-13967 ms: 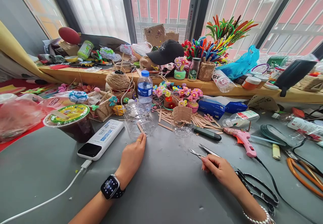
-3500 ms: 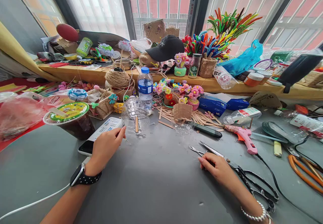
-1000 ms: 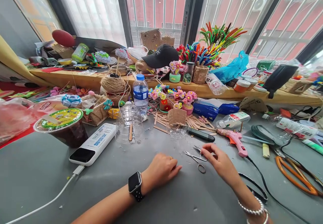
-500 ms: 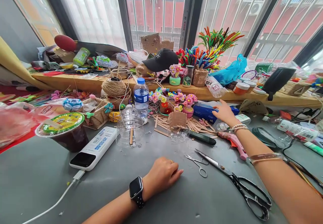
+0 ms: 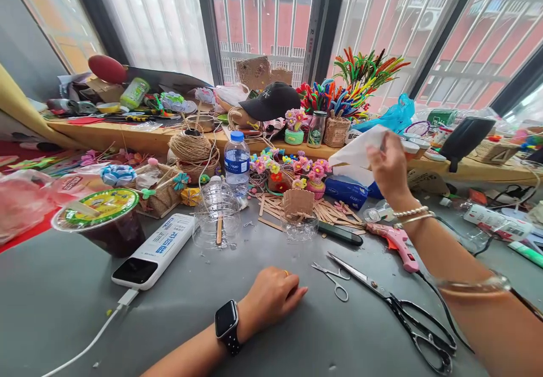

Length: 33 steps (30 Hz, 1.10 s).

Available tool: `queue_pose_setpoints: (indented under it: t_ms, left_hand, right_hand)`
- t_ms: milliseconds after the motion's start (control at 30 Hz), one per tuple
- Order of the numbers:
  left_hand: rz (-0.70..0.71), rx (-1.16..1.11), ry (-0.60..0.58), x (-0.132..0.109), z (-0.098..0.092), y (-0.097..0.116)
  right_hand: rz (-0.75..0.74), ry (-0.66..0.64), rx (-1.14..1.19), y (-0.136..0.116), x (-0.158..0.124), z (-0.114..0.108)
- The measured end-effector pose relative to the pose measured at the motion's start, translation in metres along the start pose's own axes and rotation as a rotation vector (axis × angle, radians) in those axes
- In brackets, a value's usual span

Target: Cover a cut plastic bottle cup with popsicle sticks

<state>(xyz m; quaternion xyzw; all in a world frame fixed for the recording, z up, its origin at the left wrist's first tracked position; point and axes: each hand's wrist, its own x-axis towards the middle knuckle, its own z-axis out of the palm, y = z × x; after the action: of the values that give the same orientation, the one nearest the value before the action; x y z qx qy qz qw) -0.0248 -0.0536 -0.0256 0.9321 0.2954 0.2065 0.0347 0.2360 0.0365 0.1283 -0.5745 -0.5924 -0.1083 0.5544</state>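
Note:
My right hand (image 5: 388,167) pinches a white tissue (image 5: 354,153), lifted above the blue tissue pack (image 5: 345,191) at the back of the table. The tissue's lower end hangs close over the pack; whether the two still touch I cannot tell. Resting on the grey tabletop, my left hand (image 5: 274,293) has its fingers curled, with nothing seen in them. To its right lie small scissors (image 5: 333,278) and large black-handled scissors (image 5: 394,303). Beyond it stand a cardboard piece (image 5: 298,202) in a clear plastic base (image 5: 300,230) and a cut clear bottle (image 5: 216,210) with a wooden stick.
A pink glue gun (image 5: 399,247) with a black cord lies under my right forearm. Wooden sticks (image 5: 335,213) are scattered at the back, near a dark green cutter (image 5: 340,233). Left stand a lidded drink cup (image 5: 102,221), a white power bank (image 5: 155,252) and a water bottle (image 5: 236,165).
My right hand has risen from the blue pack, drawing out a white tissue. My left hand stays in nearly the same place.

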Motion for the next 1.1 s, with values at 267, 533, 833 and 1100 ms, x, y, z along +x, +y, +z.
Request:
queue_pose_setpoints:
  t_ms: [267,533,833,1100]
  left_hand:
    - [-0.109,-0.194,0.646,-0.006,-0.023,0.002]
    - [-0.163,-0.129,0.355,-0.038,-0.042,-0.009]
    - [-0.355,0.308,0.042,-0.062,-0.04,-0.055]
    - [-0.309,0.356,-0.061,-0.059,-0.045,-0.042]
  right_hand:
    - [-0.052,-0.582,0.277,-0.1,-0.101,-0.035]
    - [-0.037,-0.755,0.401,-0.097,-0.19,-0.001]
    - [0.024,-0.874,0.403,-0.087,-0.207,-0.006]
    - [0.031,-0.902,0.426,-0.086,-0.209,-0.007]
